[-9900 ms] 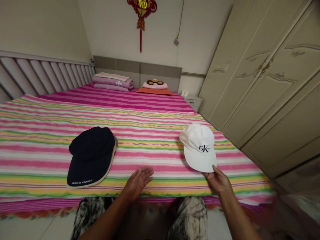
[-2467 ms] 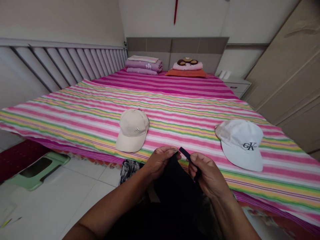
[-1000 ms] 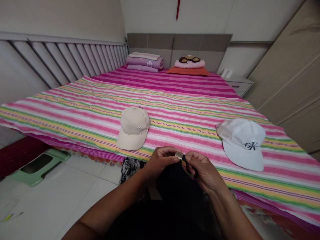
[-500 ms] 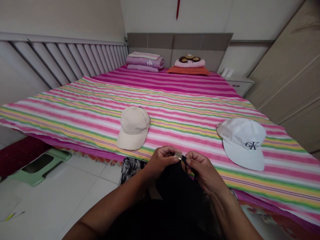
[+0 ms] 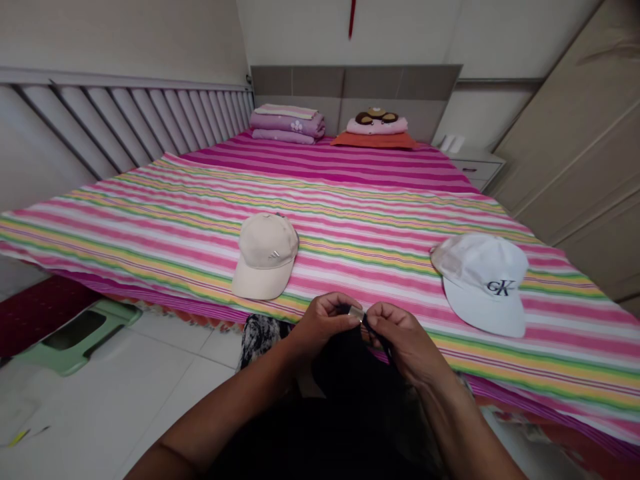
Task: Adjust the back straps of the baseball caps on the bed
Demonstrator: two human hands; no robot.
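My left hand (image 5: 325,323) is closed, its thumb and fingers pinching a silver metal buckle (image 5: 356,313). The buckle sits on the back strap of a black cap (image 5: 345,367), which hangs below my hands and blends into dark clothing. My right hand (image 5: 400,333) pinches the black strap just right of the buckle, fingertips almost touching it. Past my left hand a beige cap (image 5: 267,257) rests on the bed, brim toward me. A white cap (image 5: 485,283) with dark letters lies to the right.
The bed (image 5: 320,213) has a striped cover. Folded purple bedding (image 5: 287,125) and a pink-and-orange stack (image 5: 377,133) stand by the headboard (image 5: 320,87). A green stool (image 5: 80,337) is on the floor at left. A nightstand (image 5: 475,167) stands at the far right.
My right hand has moved slightly left toward the buckle, and less strap shows between my hands. My left hand keeps its pinch. The whole view has shifted a little.
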